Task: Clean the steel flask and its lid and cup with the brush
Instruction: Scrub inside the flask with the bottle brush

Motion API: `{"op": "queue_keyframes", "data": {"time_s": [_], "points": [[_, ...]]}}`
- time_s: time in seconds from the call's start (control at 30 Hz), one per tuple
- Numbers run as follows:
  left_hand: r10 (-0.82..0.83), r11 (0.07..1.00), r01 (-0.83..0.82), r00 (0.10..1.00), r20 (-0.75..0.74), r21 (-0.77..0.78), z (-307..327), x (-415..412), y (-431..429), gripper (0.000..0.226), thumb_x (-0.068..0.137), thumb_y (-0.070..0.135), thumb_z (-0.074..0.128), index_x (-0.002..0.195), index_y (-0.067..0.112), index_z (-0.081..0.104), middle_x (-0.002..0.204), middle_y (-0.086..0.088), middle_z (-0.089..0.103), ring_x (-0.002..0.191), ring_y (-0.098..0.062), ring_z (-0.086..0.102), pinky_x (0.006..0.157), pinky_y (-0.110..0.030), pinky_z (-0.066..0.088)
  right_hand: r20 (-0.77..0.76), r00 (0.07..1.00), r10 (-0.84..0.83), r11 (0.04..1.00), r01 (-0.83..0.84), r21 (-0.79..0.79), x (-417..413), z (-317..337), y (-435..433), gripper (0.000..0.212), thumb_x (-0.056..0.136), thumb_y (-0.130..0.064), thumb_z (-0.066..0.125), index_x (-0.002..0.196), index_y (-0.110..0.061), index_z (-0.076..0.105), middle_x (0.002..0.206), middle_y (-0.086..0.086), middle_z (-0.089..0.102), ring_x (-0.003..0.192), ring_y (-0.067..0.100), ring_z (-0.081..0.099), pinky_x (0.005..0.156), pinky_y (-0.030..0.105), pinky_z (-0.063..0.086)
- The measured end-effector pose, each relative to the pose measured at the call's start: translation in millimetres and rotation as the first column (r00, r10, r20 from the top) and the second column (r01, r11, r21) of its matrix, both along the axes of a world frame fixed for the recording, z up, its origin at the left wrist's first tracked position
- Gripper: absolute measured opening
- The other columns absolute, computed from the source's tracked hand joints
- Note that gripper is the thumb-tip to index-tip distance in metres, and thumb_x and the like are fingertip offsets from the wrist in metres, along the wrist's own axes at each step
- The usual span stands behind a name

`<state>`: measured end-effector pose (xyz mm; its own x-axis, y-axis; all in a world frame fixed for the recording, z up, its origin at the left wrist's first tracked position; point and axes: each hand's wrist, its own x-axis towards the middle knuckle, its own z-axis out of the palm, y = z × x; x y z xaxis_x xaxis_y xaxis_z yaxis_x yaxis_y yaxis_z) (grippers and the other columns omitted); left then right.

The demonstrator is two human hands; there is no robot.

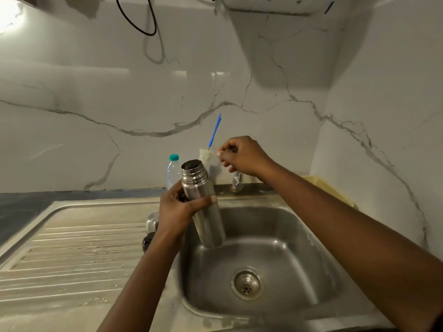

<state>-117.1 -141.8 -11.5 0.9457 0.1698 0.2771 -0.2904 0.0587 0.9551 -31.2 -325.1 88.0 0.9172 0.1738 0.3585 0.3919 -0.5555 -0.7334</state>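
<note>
Open steel flask [203, 204] held over the sink [299, 236], brush [215, 130] just behind it.
The sink has a round drain [247, 282] at the bottom. On the ridged steel board [84, 236] beside it, a dark lid [147, 242] and a shiny steel cup [152, 221] peek out from behind the left arm. The left hand [178, 207] has its grip wrapped round the tilted flask, whose bottom dips into the sink. Farther back is a small water bottle [173, 170]. The brush points its blue handle up. The right hand [242, 156] has curled fingers at the white bristles; I cannot tell if that grip pinches them.
</note>
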Motion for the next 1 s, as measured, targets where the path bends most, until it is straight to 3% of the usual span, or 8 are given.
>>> {"op": "queue_keyframes", "data": {"time_s": [0.13, 0.2, 0.3, 0.43, 0.63, 0.77, 1.0], "points": [[-0.006, 1.0, 0.005, 0.999, -0.039, -0.009, -16.7, -3.0, 0.4, 0.057, 0.066, 0.007, 0.095, 0.113, 0.03, 0.074, 0.104, 0.009, 0.08, 0.096, -0.005, 0.075, 0.085, -0.029, 0.057, -0.198, 0.98, -0.007, 0.993, 0.029, 0.11, 39.8, 2.5, 30.3, 0.039, 0.09, -0.034, 0.079, 0.114, -0.009, 0.062, 0.096, 0.011, 0.073, 0.074, 0.019, 0.073, 0.071, 0.033, 0.066], [-0.016, 1.0, 0.016, 0.999, -0.049, -0.001, -20.4, -3.7, 1.3, 0.056, 0.067, 0.007, 0.095, 0.113, 0.03, 0.074, 0.105, 0.009, 0.08, 0.097, -0.006, 0.075, 0.087, -0.031, 0.057, -0.303, 0.953, -0.018, 0.98, 0.077, 0.185, 63.7, -0.2, 42.1, 0.047, 0.088, -0.039, 0.081, 0.114, -0.007, 0.06, 0.093, 0.01, 0.069, 0.071, 0.018, 0.068, 0.077, 0.037, 0.066], [-0.02, 1.0, 0.02, 0.999, -0.033, -0.001, -23.2, -4.1, 4.2, 0.056, 0.068, 0.008, 0.095, 0.115, 0.03, 0.073, 0.106, 0.009, 0.08, 0.098, -0.007, 0.075, 0.087, -0.032, 0.058, -0.353, 0.93, -0.103, 0.959, 0.187, 0.214, 100.2, -3.2, 54.8, 0.055, 0.085, -0.046, 0.082, 0.117, -0.006, 0.061, 0.088, 0.007, 0.065, 0.067, 0.016, 0.06, 0.078, 0.033, 0.064], [-0.009, 1.0, 0.009, 0.999, -0.045, -0.004, -34.4, -3.8, 4.5, 0.057, 0.067, 0.008, 0.096, 0.115, 0.029, 0.073, 0.106, 0.008, 0.08, 0.099, -0.009, 0.076, 0.088, -0.034, 0.059, -0.307, 0.93, -0.2, 0.96, 0.249, 0.13, 132.6, -4.9, 64.4, 0.047, 0.091, -0.047, 0.073, 0.114, -0.008, 0.06, 0.098, 0.007, 0.068, 0.068, 0.017, 0.058, 0.067, 0.031, 0.055], [-0.013, 1.0, 0.014, 0.997, -0.071, 0.024, -45.7, 0.5, 4.4, 0.054, 0.066, 0.008, 0.096, 0.112, 0.025, 0.075, 0.104, 0.005, 0.081, 0.098, -0.011, 0.077, 0.092, -0.041, 0.061, -0.208, 0.948, -0.24, 0.961, 0.262, 0.087, 156.8, -7.9, 76.1, 0.028, 0.099, -0.026, 0.063, 0.115, -0.004, 0.067, 0.1, 0.013, 0.074, 0.076, 0.022, 0.069, 0.082, 0.04, 0.063], [-0.02, 0.999, 0.022, 0.997, -0.073, 0.025, -47.6, 1.2, 4.1, 0.051, 0.066, 0.005, 0.096, 0.11, 0.022, 0.076, 0.103, 0.001, 0.081, 0.098, -0.016, 0.077, 0.092, -0.045, 0.062, -0.101, 0.963, -0.252, 0.963, 0.259, 0.068, 158.0, 10.2, 76.7, 0.026, 0.101, -0.027, 0.062, 0.111, -0.003, 0.067, 0.105, 0.014, 0.074, 0.092, 0.027, 0.075, 0.085, 0.044, 0.064], [-0.025, 0.998, 0.03, 0.996, -0.08, 0.06, -49.2, -1.2, 1.8, 0.051, 0.067, 0.009, 0.096, 0.11, 0.027, 0.075, 0.102, 0.006, 0.081, 0.095, -0.01, 0.077, 0.088, -0.037, 0.061, 0.097, 0.961, -0.259, 0.966, 0.255, 0.047, 137.8, 49.7, 62.2, 0.032, 0.104, -0.031, 0.054, 0.102, -0.003, 0.068, 0.089, 0.012, 0.075, 0.08, 0.025, 0.075, 0.082, 0.045, 0.063]]}}
